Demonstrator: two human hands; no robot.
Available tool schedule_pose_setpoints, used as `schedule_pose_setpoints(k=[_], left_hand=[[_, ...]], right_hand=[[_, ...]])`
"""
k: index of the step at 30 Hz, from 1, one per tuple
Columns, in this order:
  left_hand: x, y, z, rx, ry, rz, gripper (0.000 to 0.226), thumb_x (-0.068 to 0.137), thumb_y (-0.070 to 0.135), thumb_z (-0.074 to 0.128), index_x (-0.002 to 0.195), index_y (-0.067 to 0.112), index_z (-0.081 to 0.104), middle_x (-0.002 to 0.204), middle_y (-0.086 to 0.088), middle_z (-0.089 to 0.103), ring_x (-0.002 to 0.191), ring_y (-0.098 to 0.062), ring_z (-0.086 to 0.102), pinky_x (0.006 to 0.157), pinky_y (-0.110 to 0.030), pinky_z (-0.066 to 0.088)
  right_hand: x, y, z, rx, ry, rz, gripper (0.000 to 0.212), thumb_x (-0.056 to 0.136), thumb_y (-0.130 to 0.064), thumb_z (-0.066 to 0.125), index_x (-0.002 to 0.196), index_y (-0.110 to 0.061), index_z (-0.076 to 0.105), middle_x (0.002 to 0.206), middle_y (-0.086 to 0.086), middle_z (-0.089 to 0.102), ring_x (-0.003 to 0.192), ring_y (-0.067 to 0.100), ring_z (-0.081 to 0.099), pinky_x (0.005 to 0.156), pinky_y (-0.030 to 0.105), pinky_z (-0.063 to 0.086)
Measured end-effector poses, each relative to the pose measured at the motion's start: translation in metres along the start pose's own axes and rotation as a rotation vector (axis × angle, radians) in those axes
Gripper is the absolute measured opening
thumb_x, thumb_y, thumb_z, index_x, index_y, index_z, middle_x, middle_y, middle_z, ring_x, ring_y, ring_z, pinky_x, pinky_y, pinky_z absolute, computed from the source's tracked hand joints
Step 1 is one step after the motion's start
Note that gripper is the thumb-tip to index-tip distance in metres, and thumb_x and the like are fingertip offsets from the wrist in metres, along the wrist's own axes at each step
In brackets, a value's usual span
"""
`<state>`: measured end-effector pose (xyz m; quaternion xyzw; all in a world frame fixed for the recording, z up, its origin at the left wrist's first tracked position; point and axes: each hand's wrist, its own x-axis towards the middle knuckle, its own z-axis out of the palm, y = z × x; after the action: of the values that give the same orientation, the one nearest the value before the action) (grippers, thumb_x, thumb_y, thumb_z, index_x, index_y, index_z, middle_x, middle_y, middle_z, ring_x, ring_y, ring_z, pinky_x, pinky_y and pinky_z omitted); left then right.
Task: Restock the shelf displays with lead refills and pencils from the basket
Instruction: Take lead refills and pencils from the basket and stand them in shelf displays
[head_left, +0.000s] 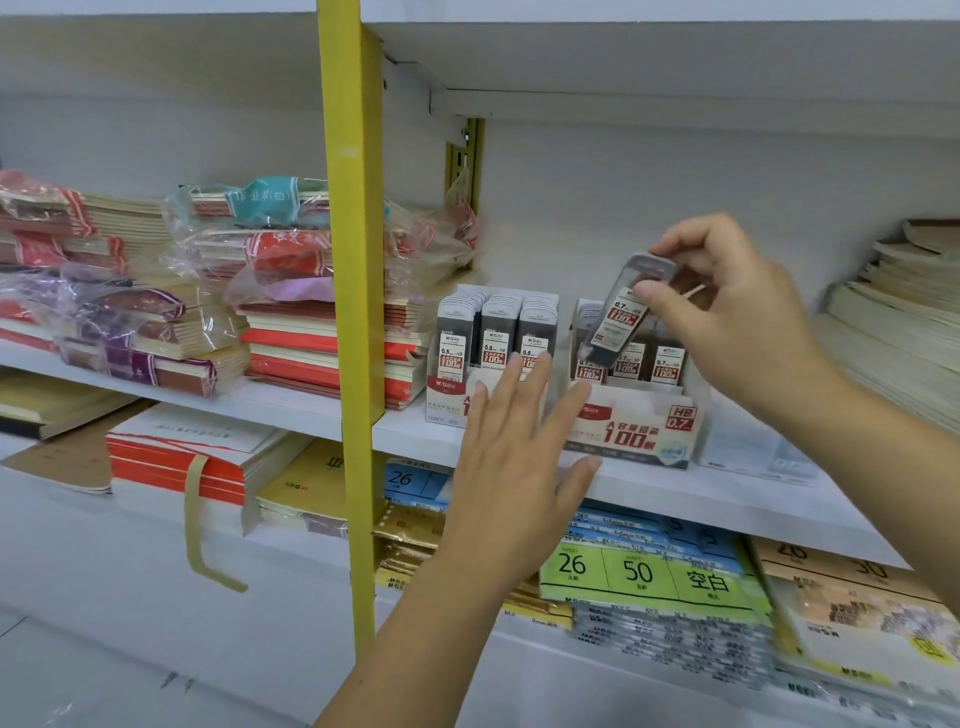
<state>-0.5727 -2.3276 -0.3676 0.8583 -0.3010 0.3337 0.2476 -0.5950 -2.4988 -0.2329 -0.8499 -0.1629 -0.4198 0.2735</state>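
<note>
Two lead refill display boxes stand on the white middle shelf (311, 410). The left display box (451, 400) holds rows of 0.5 refill cases. The right display box (636, 431), marked 0.7, is partly filled. My right hand (727, 306) pinches the top of a dark 0.7 lead refill case (621, 317), which is tilted with its lower end over the right box's left row. My left hand (514, 441) is spread flat with its fingers apart, in front of the gap between the two boxes, holding nothing. The basket is out of view.
A yellow upright post (353, 312) divides the shelving. Left of it lie wrapped notebook stacks (208, 291). Paper stacks (904, 332) sit at the right end of the shelf. The shelf below holds index-paper packs (649, 571) and red pads (176, 462).
</note>
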Motion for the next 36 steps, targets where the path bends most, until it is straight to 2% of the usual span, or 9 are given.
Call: schedule_pose_setpoints(k=[3, 12, 16, 20, 23, 26, 28, 31, 36], left_hand=[[-0.002, -0.003, 0.008, 0.031, -0.050, 0.004, 0.062, 0.100, 0.053, 0.035, 0.157, 0.038, 0.014, 0.169, 0.003, -0.005, 0.152, -0.014, -0.021, 0.120, -0.040, -0.016], [-0.003, -0.005, 0.009, 0.024, -0.060, -0.015, 0.063, 0.101, 0.052, 0.037, 0.157, 0.037, 0.014, 0.169, 0.006, -0.003, 0.151, -0.010, -0.022, 0.123, -0.043, -0.012], [-0.002, -0.005, 0.010, 0.005, -0.047, -0.012, 0.063, 0.101, 0.050, 0.039, 0.157, 0.036, 0.016, 0.169, 0.005, -0.001, 0.152, -0.012, -0.021, 0.122, -0.042, -0.012], [-0.002, -0.005, 0.010, -0.007, -0.048, 0.002, 0.062, 0.101, 0.049, 0.041, 0.157, 0.035, 0.018, 0.169, 0.005, -0.001, 0.152, -0.012, -0.020, 0.123, -0.042, -0.010], [-0.004, -0.003, 0.006, -0.033, -0.037, 0.013, 0.061, 0.102, 0.046, 0.043, 0.157, 0.034, 0.019, 0.169, 0.005, 0.000, 0.152, -0.010, -0.020, 0.123, -0.040, -0.009], [-0.018, 0.001, 0.001, -0.129, 0.080, 0.010, 0.050, 0.100, 0.032, 0.050, 0.149, 0.026, 0.042, 0.162, 0.000, 0.031, 0.152, -0.015, 0.012, 0.124, -0.033, 0.010], [-0.040, 0.004, 0.002, -0.201, 0.152, -0.006, 0.038, 0.097, 0.024, 0.051, 0.133, 0.019, 0.059, 0.139, -0.003, 0.055, 0.133, -0.018, 0.042, 0.112, -0.026, 0.030], [-0.093, 0.005, 0.017, -0.258, -0.069, -0.042, 0.030, 0.095, 0.019, 0.053, 0.124, 0.016, 0.064, 0.122, -0.002, 0.060, 0.116, -0.020, 0.051, 0.098, -0.028, 0.040], [-0.218, -0.019, 0.072, -0.265, -0.770, -0.199, 0.044, 0.100, 0.026, 0.053, 0.144, 0.022, 0.047, 0.141, -0.002, 0.046, 0.129, -0.020, 0.044, 0.106, -0.033, 0.039]], right_hand=[[0.002, 0.004, 0.007, -0.099, -0.080, -0.036, 0.024, 0.090, -0.022, 0.066, 0.101, -0.034, 0.048, 0.087, -0.024, 0.061, 0.077, -0.001, 0.061, 0.068, 0.020, 0.048], [0.008, 0.022, 0.020, -0.043, -0.145, 0.073, 0.022, 0.087, -0.026, 0.069, 0.096, -0.039, 0.053, 0.093, -0.015, 0.062, 0.078, 0.003, 0.062, 0.067, 0.018, 0.048], [0.006, 0.031, 0.027, -0.160, -0.202, 0.064, 0.014, 0.088, -0.027, 0.067, 0.094, -0.037, 0.059, 0.094, -0.014, 0.051, 0.080, 0.001, 0.055, 0.070, 0.013, 0.040], [-0.002, 0.034, 0.031, -0.237, -0.235, 0.074, 0.027, 0.093, -0.024, 0.062, 0.119, -0.032, 0.063, 0.098, -0.007, 0.046, 0.078, 0.002, 0.048, 0.069, 0.012, 0.035], [-0.012, 0.028, 0.027, -0.274, -0.227, 0.098, 0.040, 0.097, -0.023, 0.055, 0.136, -0.031, 0.052, 0.102, -0.006, 0.044, 0.081, 0.004, 0.046, 0.074, 0.019, 0.041], [-0.046, 0.012, 0.015, -0.171, -0.068, 0.029, 0.040, 0.098, -0.019, 0.052, 0.136, -0.029, 0.050, 0.100, -0.012, 0.047, 0.079, 0.002, 0.050, 0.069, 0.011, 0.039], [-0.087, 0.002, 0.010, -0.033, -0.039, -0.012, 0.031, 0.098, -0.021, 0.051, 0.126, -0.031, 0.054, 0.093, -0.018, 0.051, 0.079, 0.005, 0.053, 0.066, 0.010, 0.041], [-0.161, 0.003, 0.020, 0.107, -0.225, 0.111, 0.020, 0.095, -0.028, 0.052, 0.112, -0.037, 0.059, 0.088, -0.020, 0.057, 0.074, 0.006, 0.056, 0.064, 0.010, 0.039], [-0.313, 0.055, 0.062, 0.097, -0.711, 0.618, 0.020, 0.099, -0.024, 0.051, 0.116, -0.032, 0.057, 0.101, -0.013, 0.055, 0.080, -0.001, 0.054, 0.063, 0.012, 0.040]])
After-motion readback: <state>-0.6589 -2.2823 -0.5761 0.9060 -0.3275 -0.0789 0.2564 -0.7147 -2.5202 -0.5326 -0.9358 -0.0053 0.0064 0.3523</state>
